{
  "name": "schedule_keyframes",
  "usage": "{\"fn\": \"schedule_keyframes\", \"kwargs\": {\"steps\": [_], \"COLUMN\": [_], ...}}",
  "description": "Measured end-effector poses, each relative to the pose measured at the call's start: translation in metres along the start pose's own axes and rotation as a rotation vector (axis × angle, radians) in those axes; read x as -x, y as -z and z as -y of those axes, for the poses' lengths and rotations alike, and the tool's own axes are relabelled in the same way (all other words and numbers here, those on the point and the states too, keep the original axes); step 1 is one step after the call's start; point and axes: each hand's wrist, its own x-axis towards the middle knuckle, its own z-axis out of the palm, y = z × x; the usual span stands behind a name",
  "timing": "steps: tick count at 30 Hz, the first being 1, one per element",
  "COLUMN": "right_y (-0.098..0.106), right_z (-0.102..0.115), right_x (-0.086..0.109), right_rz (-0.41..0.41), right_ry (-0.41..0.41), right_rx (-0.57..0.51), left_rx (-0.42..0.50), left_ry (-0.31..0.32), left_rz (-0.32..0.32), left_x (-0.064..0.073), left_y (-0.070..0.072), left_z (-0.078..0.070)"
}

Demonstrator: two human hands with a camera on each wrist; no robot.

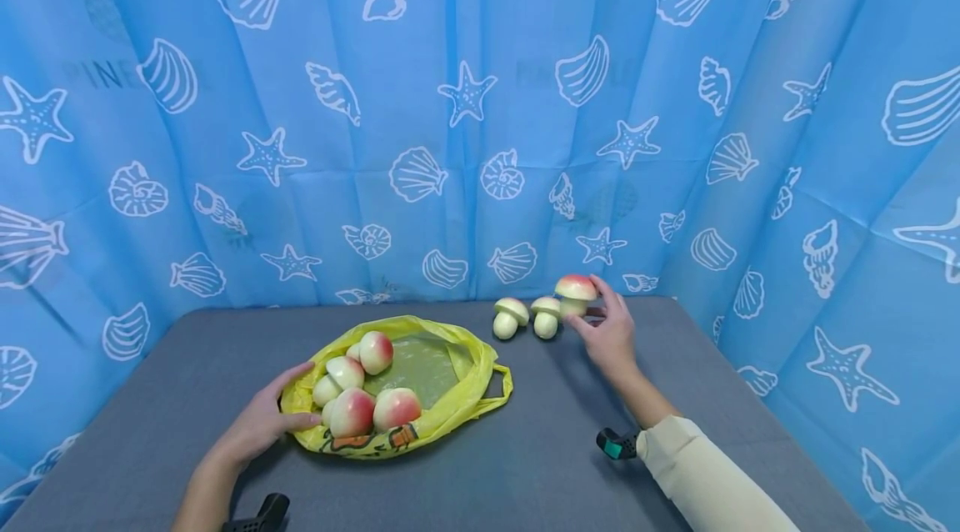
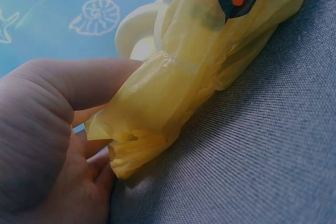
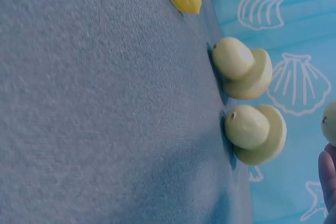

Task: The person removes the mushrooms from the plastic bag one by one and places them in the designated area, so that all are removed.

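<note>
Near the back right of the table, my right hand (image 1: pixel 611 336) holds a toy mushroom (image 1: pixel 576 288) with a red-tinted cap, raised off the surface between thumb and fingers. Only a sliver of this mushroom (image 3: pixel 329 124) shows in the right wrist view. Two pale mushrooms, one (image 1: pixel 510 317) left of the other (image 1: pixel 546 317), lie on the table beside it. At the left, my left hand (image 1: pixel 262 419) grips the side of a yellow plastic bag (image 1: pixel 480 386), thumb and fingers at its rim. Several red-and-white mushrooms (image 1: pixel 397 409) lie inside the spread bag.
A grey cloth-covered table (image 1: pixel 525 465) carries everything. Behind and to the right hangs a blue curtain (image 1: pixel 465 140) with white shells and starfish, close to the table's back edge. The bag's handle loop (image 1: pixel 498 390) sticks out towards the right.
</note>
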Motion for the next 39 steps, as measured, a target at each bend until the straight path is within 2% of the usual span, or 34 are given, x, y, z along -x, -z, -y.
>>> {"fn": "schedule_keyframes", "kwargs": {"steps": [16, 21, 28, 34, 39], "right_y": [-0.001, -0.002, 0.000, 0.000, -0.004], "right_z": [-0.028, -0.035, -0.044, -0.047, -0.048], "right_x": [-0.008, -0.010, -0.015, -0.020, -0.025], "right_rz": [-0.038, -0.034, 0.011, 0.091, 0.155], "right_ry": [-0.093, -0.149, -0.255, -0.357, -0.394], "right_rx": [0.148, 0.166, 0.232, 0.303, 0.329], "left_rx": [-0.003, 0.008, 0.016, 0.024, 0.014], "left_ry": [-0.015, -0.022, -0.030, -0.026, -0.015], "left_rz": [-0.002, -0.003, -0.008, -0.008, -0.012], "left_x": [0.001, 0.002, -0.001, -0.001, 0.003], "left_y": [0.001, 0.001, -0.001, -0.002, 0.000], "left_z": [0.001, 0.000, -0.001, 0.000, -0.001]}}
